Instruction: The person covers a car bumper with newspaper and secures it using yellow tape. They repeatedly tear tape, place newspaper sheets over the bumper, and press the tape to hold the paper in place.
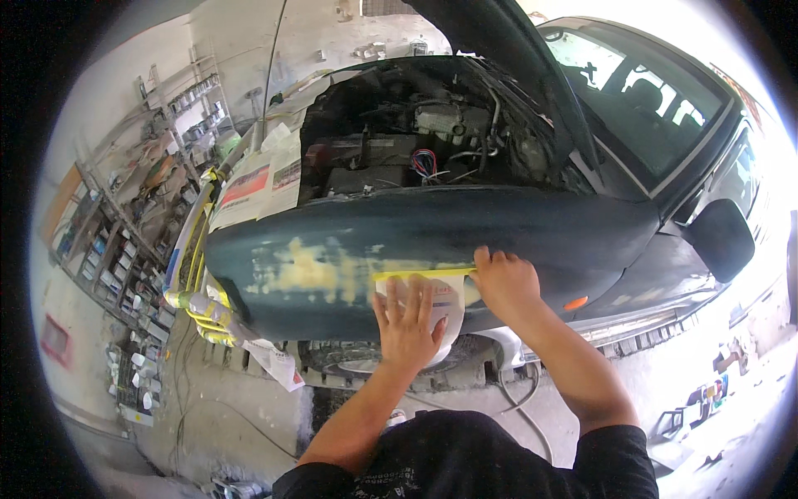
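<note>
Dark fender (499, 218) w/ pale patches has yellow tape (422, 273) along top edge of paper sheet (450, 309); L hand (405, 323) flat on paper, fingers extended; R hand's (509, 287) fingers grip tape's R end; engine bay (391, 125) behind, shelves (125, 218) far L.

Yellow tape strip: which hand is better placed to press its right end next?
Probably the right hand: it sits at that end of the tape; the left hand rests lower, on the paper.
</note>
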`<move>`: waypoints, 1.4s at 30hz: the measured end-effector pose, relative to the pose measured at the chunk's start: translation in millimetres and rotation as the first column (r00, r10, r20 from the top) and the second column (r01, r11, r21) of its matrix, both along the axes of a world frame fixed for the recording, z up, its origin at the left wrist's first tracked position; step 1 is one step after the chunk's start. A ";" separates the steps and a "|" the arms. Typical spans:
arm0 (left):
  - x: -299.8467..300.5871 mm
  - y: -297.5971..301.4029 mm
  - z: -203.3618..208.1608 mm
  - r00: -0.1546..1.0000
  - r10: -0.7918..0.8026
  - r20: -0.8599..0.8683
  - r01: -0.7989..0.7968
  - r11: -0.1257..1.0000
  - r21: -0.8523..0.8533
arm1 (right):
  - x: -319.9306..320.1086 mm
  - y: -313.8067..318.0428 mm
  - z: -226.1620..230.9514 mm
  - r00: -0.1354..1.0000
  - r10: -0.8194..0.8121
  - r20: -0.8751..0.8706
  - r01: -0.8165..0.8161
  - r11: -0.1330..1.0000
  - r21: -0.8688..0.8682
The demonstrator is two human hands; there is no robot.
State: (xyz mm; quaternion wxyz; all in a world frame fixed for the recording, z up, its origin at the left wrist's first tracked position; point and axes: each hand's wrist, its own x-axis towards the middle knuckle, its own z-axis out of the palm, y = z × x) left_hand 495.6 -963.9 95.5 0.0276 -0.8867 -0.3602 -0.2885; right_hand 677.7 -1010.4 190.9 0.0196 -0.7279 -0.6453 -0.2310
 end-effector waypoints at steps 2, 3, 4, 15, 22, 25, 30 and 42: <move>2.1 -1.6 2.2 1.000 -0.009 -0.026 0.009 1.000 -0.010 | 2.0 2.1 -5.2 0.999 -0.025 0.022 0.025 1.000 -0.012; 3.0 -0.9 1.9 0.999 -0.031 -0.031 0.030 1.000 -0.009 | 1.2 2.9 -4.4 0.999 -0.034 0.036 0.034 0.999 -0.001; 4.4 0.0 0.6 0.998 -0.052 -0.036 0.052 0.999 -0.008 | 0.3 3.6 -3.6 0.998 -0.043 0.050 0.042 0.999 0.011; 21.7 1.1 5.9 0.998 -0.027 -0.051 0.031 0.996 0.088 | 0.9 -1.0 -4.9 0.995 -0.096 0.023 0.097 0.995 -0.002; 31.7 0.6 6.4 0.999 -0.018 -0.044 0.020 0.998 0.054 | -2.0 2.4 -8.2 0.994 -0.108 0.022 0.108 0.994 0.004; 42.5 -0.2 -1.0 0.998 -0.052 -0.026 0.053 0.997 0.050 | -3.8 1.8 -6.8 0.994 -0.111 0.016 0.111 0.994 -0.012; 58.8 -8.4 -1.3 0.974 -0.225 0.010 0.223 0.970 0.096 | -5.7 1.3 -6.5 0.991 -0.134 0.025 0.134 0.991 -0.027; 41.4 42.7 58.0 0.821 -0.494 0.288 0.524 0.851 -0.034 | -16.7 -23.0 3.7 0.901 0.029 -0.433 -0.025 1.000 0.016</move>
